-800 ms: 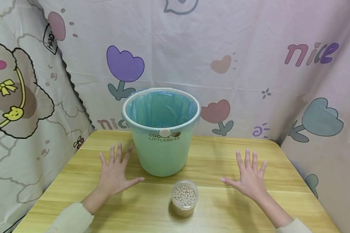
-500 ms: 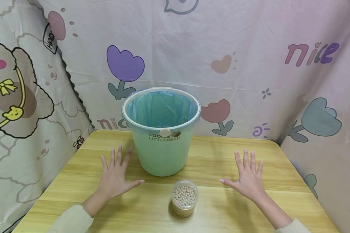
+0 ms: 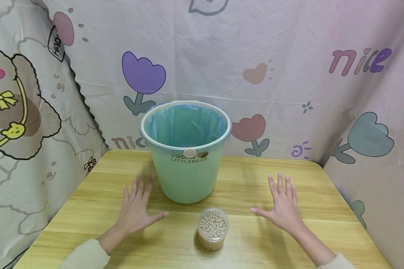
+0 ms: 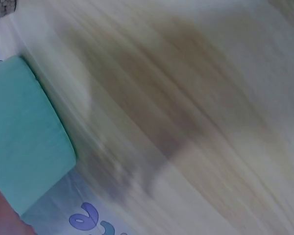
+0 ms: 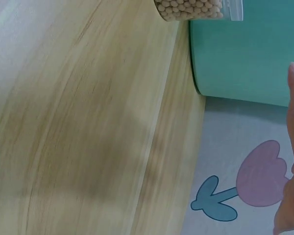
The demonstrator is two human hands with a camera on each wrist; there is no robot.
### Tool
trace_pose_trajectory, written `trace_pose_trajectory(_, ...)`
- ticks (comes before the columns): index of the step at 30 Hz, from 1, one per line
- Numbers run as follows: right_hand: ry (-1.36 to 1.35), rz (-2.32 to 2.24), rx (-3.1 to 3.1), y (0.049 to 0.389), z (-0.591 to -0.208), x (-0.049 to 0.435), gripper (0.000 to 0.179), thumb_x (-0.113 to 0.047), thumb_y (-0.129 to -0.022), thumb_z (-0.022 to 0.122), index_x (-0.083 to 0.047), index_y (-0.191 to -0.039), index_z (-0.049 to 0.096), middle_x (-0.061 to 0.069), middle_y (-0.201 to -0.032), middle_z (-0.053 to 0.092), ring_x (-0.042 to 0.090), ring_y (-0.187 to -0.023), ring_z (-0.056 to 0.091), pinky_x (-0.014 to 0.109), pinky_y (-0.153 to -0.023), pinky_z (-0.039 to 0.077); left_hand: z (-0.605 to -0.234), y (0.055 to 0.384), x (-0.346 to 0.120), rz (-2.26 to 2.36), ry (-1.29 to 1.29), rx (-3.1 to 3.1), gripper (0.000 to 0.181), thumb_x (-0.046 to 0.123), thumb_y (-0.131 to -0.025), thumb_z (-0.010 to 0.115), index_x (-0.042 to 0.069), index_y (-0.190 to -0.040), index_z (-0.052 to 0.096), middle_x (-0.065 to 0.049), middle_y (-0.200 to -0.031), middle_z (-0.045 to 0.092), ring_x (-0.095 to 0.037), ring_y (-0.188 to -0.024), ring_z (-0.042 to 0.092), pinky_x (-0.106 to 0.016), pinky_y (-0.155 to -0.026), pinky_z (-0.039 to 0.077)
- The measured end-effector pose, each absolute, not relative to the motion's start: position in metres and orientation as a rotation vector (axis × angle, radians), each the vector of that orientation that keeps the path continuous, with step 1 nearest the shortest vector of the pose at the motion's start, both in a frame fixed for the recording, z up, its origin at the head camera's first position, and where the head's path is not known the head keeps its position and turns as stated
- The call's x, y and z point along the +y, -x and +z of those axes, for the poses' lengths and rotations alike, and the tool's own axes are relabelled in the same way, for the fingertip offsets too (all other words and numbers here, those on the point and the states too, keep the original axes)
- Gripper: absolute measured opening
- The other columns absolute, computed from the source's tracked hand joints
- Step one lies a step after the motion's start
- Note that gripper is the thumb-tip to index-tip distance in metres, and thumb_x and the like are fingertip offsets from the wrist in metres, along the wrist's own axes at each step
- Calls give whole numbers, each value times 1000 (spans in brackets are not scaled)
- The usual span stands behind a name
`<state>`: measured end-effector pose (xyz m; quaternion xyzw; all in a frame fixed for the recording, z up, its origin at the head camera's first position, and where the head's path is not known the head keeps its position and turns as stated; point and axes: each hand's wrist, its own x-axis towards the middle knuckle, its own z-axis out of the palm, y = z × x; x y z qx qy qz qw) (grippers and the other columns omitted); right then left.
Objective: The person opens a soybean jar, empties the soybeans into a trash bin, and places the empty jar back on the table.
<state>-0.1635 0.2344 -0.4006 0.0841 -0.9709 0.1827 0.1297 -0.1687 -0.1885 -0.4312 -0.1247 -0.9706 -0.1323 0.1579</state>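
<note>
Both hands are spread above the table, palms down, and neither holds anything. My left hand is at the front left of a pale green trash bin, its thumb pointing toward the middle. On the other side, my right hand has its thumb pointing inward too. Between them stands a clear round jar filled with small beige balls, upright in front of the bin. Blue plastic bag film lines the bin. In the right wrist view, the jar shows at the top edge beside the bin.
The wood-grain table has rounded back corners. A printed curtain with tulips and lettering hangs right behind it and down both sides. The bin stands near the table's back edge.
Both hands have drifted slightly inward, toward the jar, and the left hand has also come a little nearer the front. Bin and jar have stayed in place.
</note>
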Motion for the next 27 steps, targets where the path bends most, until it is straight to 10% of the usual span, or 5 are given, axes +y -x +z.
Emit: trace_pose_trajectory(27, -369, 970, -2613, 154, -419, 214, 107, -43, -63, 79, -2, -146, 23, 24, -151, 18, 50, -134, 15, 78, -96, 16, -456, 156, -171, -922, 407, -2721, 102, 49, -74, 69, 0, -146, 16, -29, -147, 24, -54, -130, 27, -73, -96, 27)
